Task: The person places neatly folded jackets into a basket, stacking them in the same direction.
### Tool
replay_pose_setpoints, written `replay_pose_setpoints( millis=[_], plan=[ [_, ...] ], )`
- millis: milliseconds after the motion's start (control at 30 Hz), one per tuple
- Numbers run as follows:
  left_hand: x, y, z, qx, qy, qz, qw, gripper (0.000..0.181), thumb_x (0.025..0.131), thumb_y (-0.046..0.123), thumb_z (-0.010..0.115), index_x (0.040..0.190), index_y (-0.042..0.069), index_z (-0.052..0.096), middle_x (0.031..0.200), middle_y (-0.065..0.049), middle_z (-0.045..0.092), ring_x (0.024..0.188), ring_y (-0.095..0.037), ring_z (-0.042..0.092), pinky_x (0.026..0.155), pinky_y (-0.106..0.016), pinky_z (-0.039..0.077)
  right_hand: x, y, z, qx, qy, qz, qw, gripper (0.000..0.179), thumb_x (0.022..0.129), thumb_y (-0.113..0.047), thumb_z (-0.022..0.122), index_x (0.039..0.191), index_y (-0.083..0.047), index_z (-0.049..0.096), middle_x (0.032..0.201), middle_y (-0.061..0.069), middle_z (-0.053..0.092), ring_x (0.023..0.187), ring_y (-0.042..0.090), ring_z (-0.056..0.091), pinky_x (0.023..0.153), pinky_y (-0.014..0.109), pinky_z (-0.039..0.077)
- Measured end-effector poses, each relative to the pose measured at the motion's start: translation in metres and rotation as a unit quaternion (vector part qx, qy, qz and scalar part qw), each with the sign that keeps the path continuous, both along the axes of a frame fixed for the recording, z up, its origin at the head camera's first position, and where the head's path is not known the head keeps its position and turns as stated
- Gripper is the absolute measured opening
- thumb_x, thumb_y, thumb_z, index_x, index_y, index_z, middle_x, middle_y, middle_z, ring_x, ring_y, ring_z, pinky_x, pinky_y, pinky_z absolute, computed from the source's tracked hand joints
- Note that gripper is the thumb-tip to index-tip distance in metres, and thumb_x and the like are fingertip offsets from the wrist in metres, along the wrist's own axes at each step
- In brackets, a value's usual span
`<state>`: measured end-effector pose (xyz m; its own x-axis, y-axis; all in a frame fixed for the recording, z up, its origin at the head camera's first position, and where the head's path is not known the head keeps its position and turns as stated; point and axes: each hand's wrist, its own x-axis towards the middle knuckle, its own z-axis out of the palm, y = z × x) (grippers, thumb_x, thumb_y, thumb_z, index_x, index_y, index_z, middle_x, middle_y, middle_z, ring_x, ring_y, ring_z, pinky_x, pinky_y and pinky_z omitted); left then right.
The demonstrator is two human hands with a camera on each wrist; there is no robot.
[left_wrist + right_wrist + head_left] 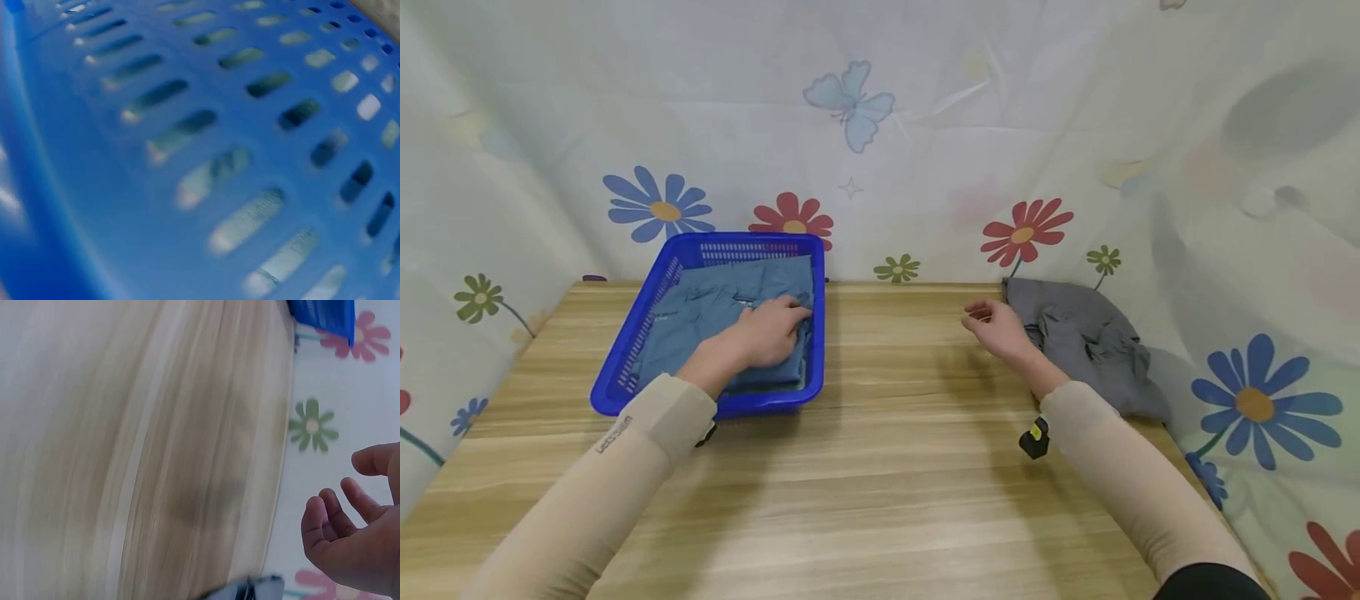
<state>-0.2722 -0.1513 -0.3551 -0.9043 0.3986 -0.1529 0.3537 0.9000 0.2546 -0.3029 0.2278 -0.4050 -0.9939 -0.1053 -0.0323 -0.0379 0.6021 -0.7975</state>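
Observation:
A blue plastic basket with slotted walls stands at the left of the table, holding a folded teal-blue garment. My left hand is inside it, resting on the cloth near the right wall. Only the slotted basket wall fills the left wrist view, and the hand is out of sight there. Over the table's right side, my right hand hovers with loosely bent fingers and holds nothing. Just beside it lies a crumpled grey garment. The right wrist view shows the same hand with fingers apart.
The wood-grain table spans the space between basket and grey garment. Behind it and at the sides hangs a pale curtain printed with flowers and a butterfly. A small black device sits by the right wrist.

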Motion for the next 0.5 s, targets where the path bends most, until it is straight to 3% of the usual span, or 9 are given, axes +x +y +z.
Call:
replay_pose_setpoints(
  millis=[100,233,367,500],
  plan=[
    [0.005,0.004,0.004,0.035,0.043,0.009,0.9984,0.046,0.104,0.008,0.043,0.15,0.005,0.052,0.151,-0.022,0.045,0.141,-0.042,0.038,0.108,-0.074,0.026,-0.001,0.017,0.001,0.004,0.009,-0.02,0.9998,0.039,0.107,-0.021,0.054,0.14,0.001,0.055,0.134,0.023,0.054,0.121,0.038,0.052,0.092,0.049,0.049],
    [0.012,0.014,0.009,0.086,0.081,-0.006,0.993,0.04,0.105,0.009,0.049,0.143,0.007,0.059,0.141,-0.02,0.052,0.133,-0.041,0.046,0.104,-0.072,0.031,0.0,0.039,0.004,0.009,0.012,-0.054,0.9984,0.041,0.108,-0.018,0.051,0.142,0.004,0.052,0.139,0.026,0.052,0.128,0.041,0.049,0.101,0.054,0.044],
    [0.02,0.027,0.01,0.129,0.101,-0.039,0.9857,0.034,0.102,0.008,0.053,0.134,0.005,0.064,0.132,-0.019,0.058,0.124,-0.04,0.052,0.1,-0.068,0.037,0.001,0.06,0.004,0.032,0.016,-0.084,0.9959,0.04,0.106,-0.011,0.046,0.143,0.004,0.051,0.142,0.027,0.05,0.13,0.043,0.048,0.102,0.055,0.043],
    [0.028,0.041,0.007,0.161,0.099,-0.075,0.9791,0.031,0.102,0.008,0.057,0.131,0.002,0.065,0.13,-0.017,0.059,0.121,-0.036,0.055,0.1,-0.055,0.044,0.002,0.081,0.002,0.074,0.031,-0.099,0.9918,0.047,0.097,-0.001,0.043,0.142,0.005,0.051,0.142,0.028,0.05,0.128,0.045,0.047,0.096,0.056,0.044]
  ],
)
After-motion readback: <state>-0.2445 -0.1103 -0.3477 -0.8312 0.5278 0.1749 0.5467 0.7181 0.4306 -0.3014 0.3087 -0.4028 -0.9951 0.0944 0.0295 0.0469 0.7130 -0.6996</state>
